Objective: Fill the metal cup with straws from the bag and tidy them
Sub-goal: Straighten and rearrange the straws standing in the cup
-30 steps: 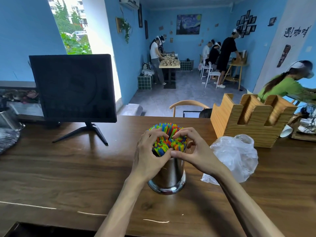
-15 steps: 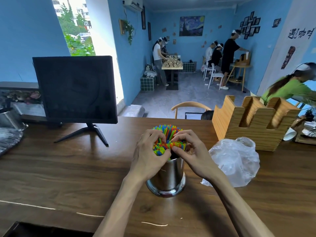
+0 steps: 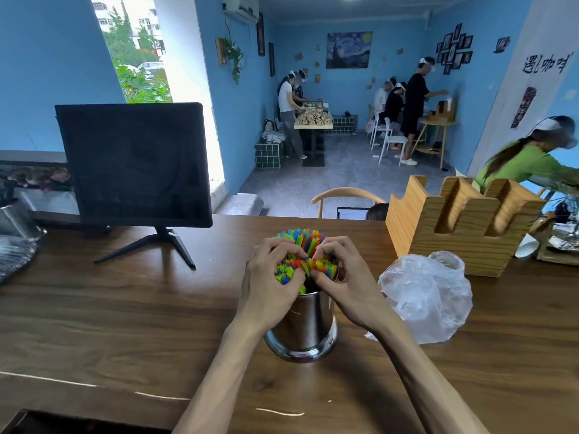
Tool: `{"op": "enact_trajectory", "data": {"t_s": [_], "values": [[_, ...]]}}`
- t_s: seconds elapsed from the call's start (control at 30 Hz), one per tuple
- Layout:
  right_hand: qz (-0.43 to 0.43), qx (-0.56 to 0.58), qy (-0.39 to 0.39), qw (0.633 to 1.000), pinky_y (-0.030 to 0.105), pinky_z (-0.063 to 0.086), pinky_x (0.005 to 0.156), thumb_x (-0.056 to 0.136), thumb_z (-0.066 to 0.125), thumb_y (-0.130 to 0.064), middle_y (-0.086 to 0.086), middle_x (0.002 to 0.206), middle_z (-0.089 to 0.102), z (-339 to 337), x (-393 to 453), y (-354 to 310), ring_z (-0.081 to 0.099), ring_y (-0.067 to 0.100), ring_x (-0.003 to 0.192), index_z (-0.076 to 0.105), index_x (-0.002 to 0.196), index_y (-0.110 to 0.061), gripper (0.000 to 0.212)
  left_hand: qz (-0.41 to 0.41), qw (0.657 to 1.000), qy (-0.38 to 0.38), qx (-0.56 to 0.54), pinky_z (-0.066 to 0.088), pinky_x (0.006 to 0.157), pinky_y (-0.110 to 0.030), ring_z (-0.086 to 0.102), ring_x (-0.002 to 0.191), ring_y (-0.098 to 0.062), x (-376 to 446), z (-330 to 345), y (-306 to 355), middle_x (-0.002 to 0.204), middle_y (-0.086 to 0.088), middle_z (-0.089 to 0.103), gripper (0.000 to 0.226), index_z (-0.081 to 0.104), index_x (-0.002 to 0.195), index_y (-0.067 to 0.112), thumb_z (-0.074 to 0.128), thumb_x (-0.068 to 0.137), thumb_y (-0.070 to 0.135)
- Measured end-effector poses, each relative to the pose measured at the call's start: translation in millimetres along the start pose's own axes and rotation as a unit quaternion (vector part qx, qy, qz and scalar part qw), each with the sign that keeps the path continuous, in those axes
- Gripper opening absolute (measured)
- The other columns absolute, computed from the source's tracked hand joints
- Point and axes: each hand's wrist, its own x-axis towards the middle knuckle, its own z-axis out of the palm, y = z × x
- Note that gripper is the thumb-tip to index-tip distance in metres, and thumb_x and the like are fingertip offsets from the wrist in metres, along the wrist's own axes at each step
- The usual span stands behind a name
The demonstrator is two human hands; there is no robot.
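1. The left hand (image 3: 272, 286) curls its fingers and thumb round the left side of the straws (image 3: 305, 255), fingertips dug in among the tips, thumb pressed on the near ones.
2. The right hand (image 3: 347, 283) mirrors it on the right, fingers bent over the bundle, thumb meeting the left thumb at the near middle.
3. The straws stand upright, long axis vertical, open ends pointing up; they are thin plastic tubes in blue, green, yellow, orange and red, packed tight.
4. They fill the metal cup (image 3: 302, 327), a shiny steel cylinder with a flared base, standing mid-table between the wrists.
5. The table (image 3: 125, 324) is dark, grained wood.
6. Just right of the cup lies a crumpled, clear plastic bag (image 3: 429, 296); beyond it, a pale slotted wooden holder (image 3: 460, 227).
7. Far left stands a black monitor (image 3: 134, 164) on a splayed foot.
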Motion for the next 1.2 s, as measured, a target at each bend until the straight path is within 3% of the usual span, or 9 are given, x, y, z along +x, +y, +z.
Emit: {"op": "enact_trajectory", "data": {"t_s": [0.13, 0.3, 0.4, 0.47, 0.6, 0.67, 0.8, 0.93, 1.2], "values": [[-0.003, 0.000, -0.002, 1.000, 0.014, 0.040, 0.100, 0.085, 0.076, -0.005, -0.008, 0.114, 0.053, 0.1, -1.2, 0.3, 0.055, 0.007, 0.116, 0.062, 0.099, -0.016, 0.023, 0.026, 0.999, -0.015, 0.026, 0.049, 0.099, -0.030, 0.055, 0.120, -0.009, 0.7, -5.0, 0.9, 0.122, 0.018, 0.053, 0.020, 0.066, 0.102, 0.037, 0.072, 0.086, 0.026], [-0.015, 0.003, -0.001, 1.000, 0.014, 0.041, 0.099, 0.089, 0.075, -0.009, -0.008, 0.117, 0.052, 0.3, -5.1, 1.4, 0.055, 0.010, 0.118, 0.063, 0.102, -0.018, 0.020, 0.034, 0.999, -0.008, 0.037, 0.042, 0.090, -0.012, 0.055, 0.121, -0.006, -0.3, -7.9, 0.9, 0.127, 0.018, 0.050, 0.022, 0.067, 0.100, 0.038, 0.077, 0.086, 0.025], [-0.017, 0.014, 0.003, 1.000, 0.016, 0.041, 0.101, 0.090, 0.075, -0.010, -0.009, 0.118, 0.052, 2.7, -7.7, 2.2, 0.055, 0.013, 0.120, 0.064, 0.103, -0.019, 0.020, 0.037, 0.999, -0.005, 0.034, 0.042, 0.089, -0.011, 0.054, 0.121, -0.005, -0.2, -7.6, 2.4, 0.129, 0.019, 0.049, 0.024, 0.065, 0.099, 0.040, 0.077, 0.087, 0.022], [-0.020, 0.017, 0.002, 1.000, 0.018, 0.041, 0.103, 0.090, 0.075, -0.010, -0.009, 0.120, 0.052, 3.8, -8.6, 2.8, 0.054, 0.013, 0.123, 0.064, 0.103, -0.020, 0.020, 0.046, 0.998, 0.005, 0.032, 0.046, 0.091, -0.018, 0.052, 0.121, -0.004, 0.9, -7.4, 4.1, 0.128, 0.019, 0.050, 0.025, 0.065, 0.096, 0.040, 0.077, 0.086, 0.020], [-0.014, 0.033, 0.001, 0.999, 0.026, 0.045, 0.105, 0.093, 0.074, -0.014, -0.009, 0.121, 0.053, 3.7, -10.6, 3.6, 0.054, 0.016, 0.125, 0.065, 0.106, -0.020, 0.017, 0.073, 0.995, 0.039, 0.061, 0.050, 0.103, -0.046, 0.051, 0.122, -0.013, 2.0, -7.7, 4.1, 0.125, 0.009, 0.058, 0.016, 0.075, 0.095, 0.031, 0.081, 0.085, 0.020], [-0.013, 0.037, 0.002, 0.999, 0.031, 0.046, 0.106, 0.093, 0.073, -0.017, -0.007, 0.122, 0.054, 3.6, -11.1, 3.4, 0.054, 0.018, 0.125, 0.066, 0.107, -0.019, 0.016, 0.103, 0.989, 0.074, 0.079, 0.051, 0.100, -0.050, 0.054, 0.120, -0.019, 2.3, -8.0, 1.7, 0.120, 0.004, 0.063, 0.016, 0.080, 0.093, 0.027, 0.086, 0.081, 0.018], [-0.017, 0.037, 0.005, 0.999, 0.036, 0.047, 0.105, 0.093, 0.074, -0.019, -0.008, 0.124, 0.055, 3.7, -13.0, 2.0, 0.055, 0.016, 0.126, 0.069, 0.109, -0.020, 0.017, 0.154, 0.972, 0.137, 0.114, 0.051, 0.093, -0.035, 0.059, 0.113, -0.025, 0.9, -6.0, -3.3, 0.113, 0.000, 0.069, 0.013, 0.083, 0.090, 0.025, 0.088, 0.078, 0.023], [-0.008, 0.033, 0.004, 0.999, 0.040, 0.050, 0.103, 0.091, 0.075, -0.022, -0.010, 0.127, 0.057, 2.6, -15.8, 1.1, 0.055, 0.015, 0.129, 0.071, 0.113, -0.021, 0.022, 0.162, 0.966, 0.164, 0.115, 0.052, 0.085, -0.031, 0.060, 0.106, -0.023, -2.2, 0.7, -8.3, 0.108, 0.001, 0.070, 0.014, 0.084, 0.093, 0.027, 0.084, 0.079, 0.024], [-0.005, 0.027, 0.018, 0.999, 0.029, 0.046, 0.106, 0.089, 0.076, -0.027, -0.010, 0.127, 0.057, 1.7, -19.3, 0.1, 0.054, 0.010, 0.129, 0.072, 0.112, -0.023, 0.023, 0.148, 0.972, 0.160, 0.088, 0.049, 0.090, -0.026, 0.057, 0.109, -0.017, -8.8, 3.8, -9.4, 0.116, 0.006, 0.064, 0.018, 0.080, 0.109, 0.030, 0.073, 0.093, 0.029]]}}
